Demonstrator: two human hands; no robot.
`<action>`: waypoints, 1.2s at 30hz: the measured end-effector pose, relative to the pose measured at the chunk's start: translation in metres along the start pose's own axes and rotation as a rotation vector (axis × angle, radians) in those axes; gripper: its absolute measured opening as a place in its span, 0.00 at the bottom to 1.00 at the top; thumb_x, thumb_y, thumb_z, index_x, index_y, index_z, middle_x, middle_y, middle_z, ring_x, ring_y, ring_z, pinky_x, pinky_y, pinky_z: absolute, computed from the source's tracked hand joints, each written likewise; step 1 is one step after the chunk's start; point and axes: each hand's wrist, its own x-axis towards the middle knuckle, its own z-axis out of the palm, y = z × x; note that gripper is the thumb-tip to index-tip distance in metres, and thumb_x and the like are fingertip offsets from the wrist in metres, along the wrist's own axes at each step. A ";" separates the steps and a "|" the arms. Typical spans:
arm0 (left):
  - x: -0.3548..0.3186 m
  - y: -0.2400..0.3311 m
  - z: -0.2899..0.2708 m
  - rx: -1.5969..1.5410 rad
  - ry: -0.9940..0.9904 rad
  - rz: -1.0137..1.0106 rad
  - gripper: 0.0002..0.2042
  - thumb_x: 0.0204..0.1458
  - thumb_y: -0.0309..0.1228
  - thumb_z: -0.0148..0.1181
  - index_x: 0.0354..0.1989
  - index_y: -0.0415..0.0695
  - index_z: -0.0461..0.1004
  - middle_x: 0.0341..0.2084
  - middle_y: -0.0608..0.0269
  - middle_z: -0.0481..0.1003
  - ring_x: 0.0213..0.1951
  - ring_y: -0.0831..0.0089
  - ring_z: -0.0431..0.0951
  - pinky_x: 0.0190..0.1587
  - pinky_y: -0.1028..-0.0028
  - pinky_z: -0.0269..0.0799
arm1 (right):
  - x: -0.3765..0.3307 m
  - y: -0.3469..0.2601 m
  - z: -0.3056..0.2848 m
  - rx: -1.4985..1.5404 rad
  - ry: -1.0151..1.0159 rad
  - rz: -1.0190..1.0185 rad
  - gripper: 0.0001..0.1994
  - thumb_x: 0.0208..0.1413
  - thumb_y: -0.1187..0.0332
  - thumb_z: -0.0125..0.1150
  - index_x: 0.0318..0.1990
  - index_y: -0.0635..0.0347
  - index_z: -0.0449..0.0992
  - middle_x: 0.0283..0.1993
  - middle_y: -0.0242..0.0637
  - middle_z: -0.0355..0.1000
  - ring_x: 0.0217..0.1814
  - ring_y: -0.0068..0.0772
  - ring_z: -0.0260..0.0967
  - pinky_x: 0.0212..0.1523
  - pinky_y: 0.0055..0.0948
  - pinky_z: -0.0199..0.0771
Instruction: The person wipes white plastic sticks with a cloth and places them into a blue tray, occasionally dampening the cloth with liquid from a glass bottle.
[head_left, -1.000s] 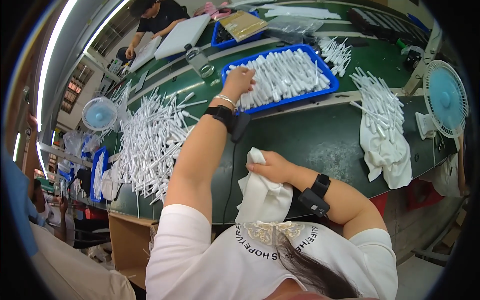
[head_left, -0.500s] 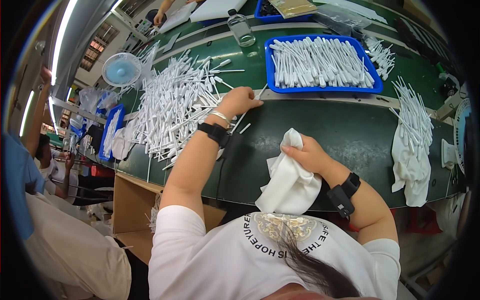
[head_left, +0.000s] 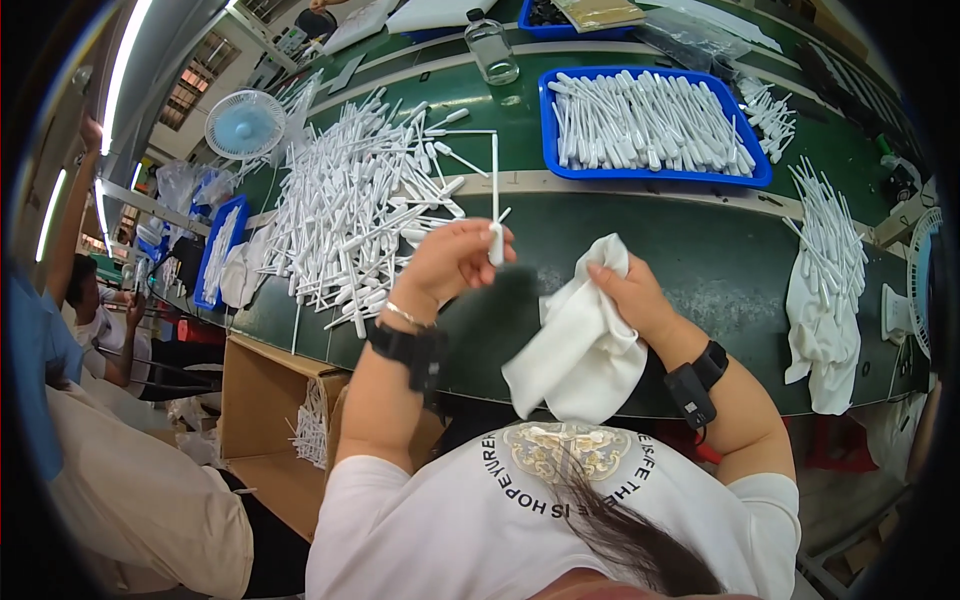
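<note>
Between the fingertips of my left hand point(head_left: 450, 262), a white plastic stick point(head_left: 495, 185) stands nearly upright, its thick end down and thin stem up. That hand is over the table, just right of a large heap of similar white sticks point(head_left: 350, 200). My right hand point(head_left: 638, 295) grips a bunched white cloth point(head_left: 580, 355), which drapes down toward the table's near edge. A gap separates the cloth from the held stick.
A blue tray point(head_left: 660, 178) filled with such sticks is beyond my hands. At right, more sticks point(head_left: 828, 235) lie on another white cloth point(head_left: 825, 350). A glass bottle point(head_left: 492, 50) stands at the back. A cardboard box point(head_left: 260, 400) is below left; people are at left.
My left hand has drawn back from the heap toward me, raising a white stick into view. My right hand and its cloth have shifted slightly.
</note>
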 end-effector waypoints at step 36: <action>-0.020 -0.099 0.070 0.568 0.145 0.312 0.07 0.49 0.30 0.56 0.28 0.39 0.72 0.19 0.57 0.74 0.15 0.73 0.70 0.19 0.76 0.63 | -0.020 0.014 0.034 -0.738 -0.030 -0.456 0.14 0.58 0.62 0.47 0.45 0.64 0.67 0.38 0.38 0.70 0.39 0.29 0.68 0.41 0.26 0.67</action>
